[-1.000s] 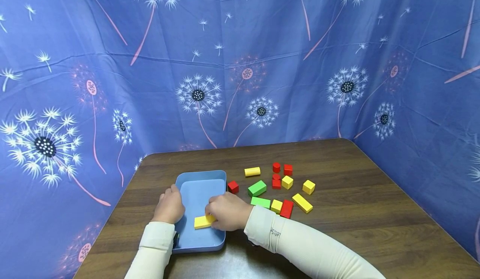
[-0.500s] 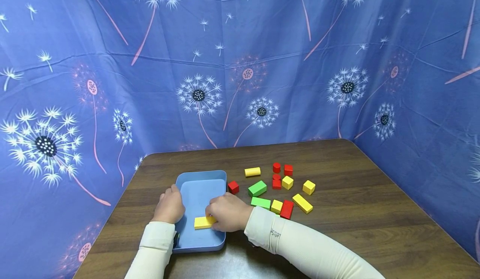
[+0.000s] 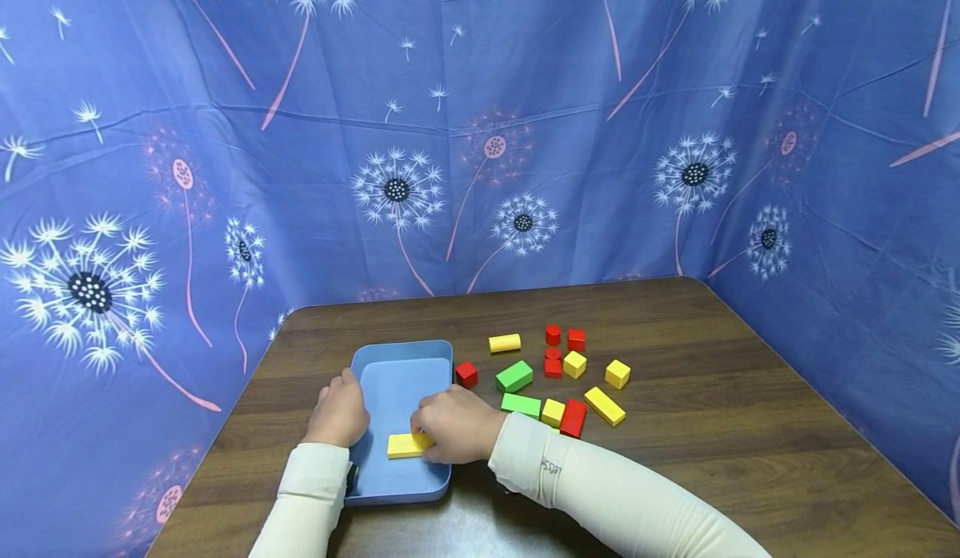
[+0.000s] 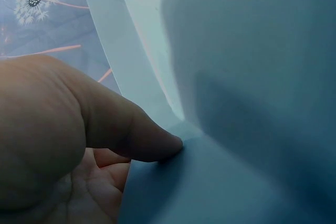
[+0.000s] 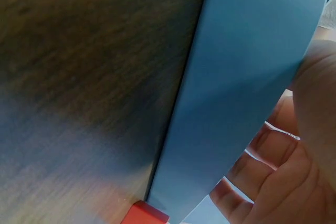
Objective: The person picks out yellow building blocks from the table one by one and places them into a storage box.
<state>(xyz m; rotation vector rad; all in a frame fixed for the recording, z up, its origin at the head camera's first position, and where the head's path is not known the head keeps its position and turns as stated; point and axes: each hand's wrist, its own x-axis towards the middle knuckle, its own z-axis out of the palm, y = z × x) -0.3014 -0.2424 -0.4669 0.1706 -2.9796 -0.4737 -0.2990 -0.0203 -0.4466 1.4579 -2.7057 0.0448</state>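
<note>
A blue plastic tray lies on the table, its long sides pointing away from me. My left hand grips its left wall; in the left wrist view the thumb presses the inner face, with fingers behind the wall. Over the right rim reaches my right hand, holding one end of a flat yellow block low in the tray's near half. The right wrist view shows the tray's outer wall and the curled fingers beyond its rim; the block is hidden there.
Right of the tray lie scattered blocks: a red cube close to its wall, a yellow cylinder, green blocks, a long red block and a long yellow block. A blue patterned cloth hangs behind the wooden table.
</note>
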